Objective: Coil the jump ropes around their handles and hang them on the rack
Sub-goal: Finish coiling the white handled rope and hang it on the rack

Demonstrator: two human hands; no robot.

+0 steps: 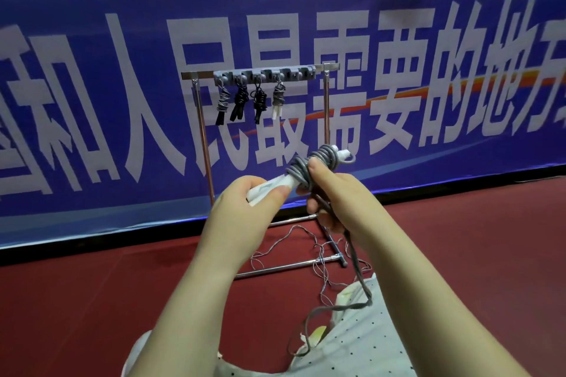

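Note:
My left hand [245, 202] grips the white handles [277, 185] of a grey jump rope at their lower end. Grey rope coils [318, 162] wrap the upper part of the handles. My right hand [332, 193] holds the coils with its thumb and grips the loose grey rope tail [356, 266], which hangs down to my lap. Behind my hands stands a metal rack [327, 107] with a grey hook bar [263, 74]. Several coiled ropes [242, 102] hang from its hooks, some black and one with white handles.
A blue banner [122, 40] with large white characters covers the wall behind the rack. The floor [107, 300] is red. Thin loose thread [321, 263] lies tangled around the rack's base bars. My dotted white clothing [361, 340] fills the lower edge.

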